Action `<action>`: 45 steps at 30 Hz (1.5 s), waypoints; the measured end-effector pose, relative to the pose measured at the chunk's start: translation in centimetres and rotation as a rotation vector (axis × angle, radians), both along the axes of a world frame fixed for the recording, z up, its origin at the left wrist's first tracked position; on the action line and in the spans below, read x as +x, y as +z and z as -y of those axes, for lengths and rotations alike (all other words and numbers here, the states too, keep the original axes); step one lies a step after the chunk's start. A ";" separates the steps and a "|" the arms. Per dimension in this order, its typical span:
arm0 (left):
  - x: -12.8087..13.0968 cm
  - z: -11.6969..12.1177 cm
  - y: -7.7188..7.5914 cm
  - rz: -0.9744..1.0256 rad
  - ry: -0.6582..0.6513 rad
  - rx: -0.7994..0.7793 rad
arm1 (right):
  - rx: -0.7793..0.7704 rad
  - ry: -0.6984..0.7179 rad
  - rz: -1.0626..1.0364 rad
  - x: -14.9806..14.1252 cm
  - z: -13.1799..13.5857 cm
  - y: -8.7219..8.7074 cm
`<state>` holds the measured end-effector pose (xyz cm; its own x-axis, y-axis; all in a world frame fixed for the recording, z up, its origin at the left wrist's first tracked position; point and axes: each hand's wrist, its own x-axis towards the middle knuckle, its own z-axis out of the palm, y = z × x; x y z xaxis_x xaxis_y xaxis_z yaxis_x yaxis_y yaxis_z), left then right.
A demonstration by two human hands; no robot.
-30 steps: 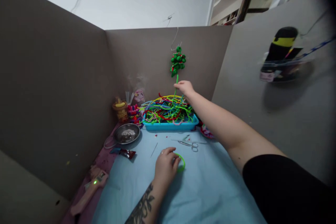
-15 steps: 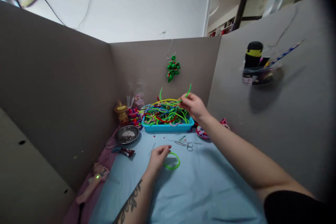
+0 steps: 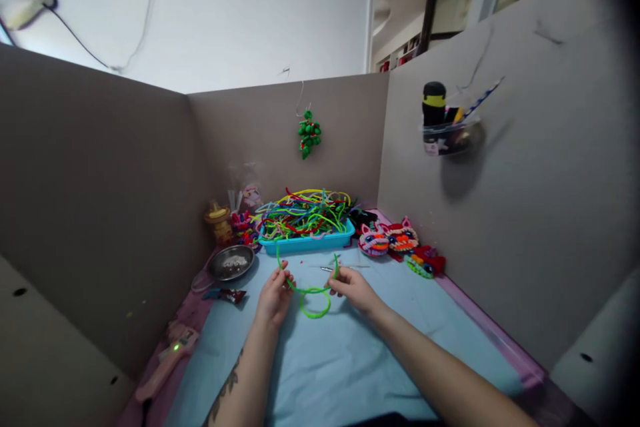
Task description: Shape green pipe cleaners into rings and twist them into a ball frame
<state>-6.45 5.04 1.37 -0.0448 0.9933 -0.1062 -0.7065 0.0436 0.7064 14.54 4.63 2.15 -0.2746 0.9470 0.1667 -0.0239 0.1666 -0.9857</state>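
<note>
Left forearm (image 3: 250, 360) is marked with a dark tattoo (image 3: 227, 387) – leaf-like shapes are strung lengthwise along its outer side, lower end cropped by the bottom edge of view. Right forearm (image 3: 425, 353) is seen bare and plain, cropped at the same edge. Left hand (image 3: 275, 293) and right hand (image 3: 354, 288) are seen bare too. Black cloth (image 3: 397, 421) is worn – only a thin strip is shown between the arms, garment cut can't be told.

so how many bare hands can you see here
2: the bare left hand and bare right hand, holding opposite sides of the thin bright-green strand over the light-blue cloth.
</note>
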 end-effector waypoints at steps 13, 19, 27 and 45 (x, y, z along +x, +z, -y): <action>2.1 1.0 -0.4 -0.493 -0.121 0.030 | 0.036 -0.040 0.019 -5.0 0.1 -0.4; 3.5 1.9 0.1 -0.368 -0.214 0.039 | -0.092 -0.002 -0.017 -5.8 0.5 -2.4; 3.0 1.6 -0.2 -0.667 -0.024 0.188 | 0.053 -0.138 0.045 -4.9 0.9 -1.9; 3.0 2.1 0.1 -0.939 -0.322 0.242 | 0.107 -0.107 -0.160 -2.2 -0.1 -1.3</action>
<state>-3.40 2.93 1.43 0.2667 0.9630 0.0398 0.1571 -0.0841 0.9840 12.33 4.77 0.84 -0.1351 0.9440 0.3012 -0.1555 0.2800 -0.9473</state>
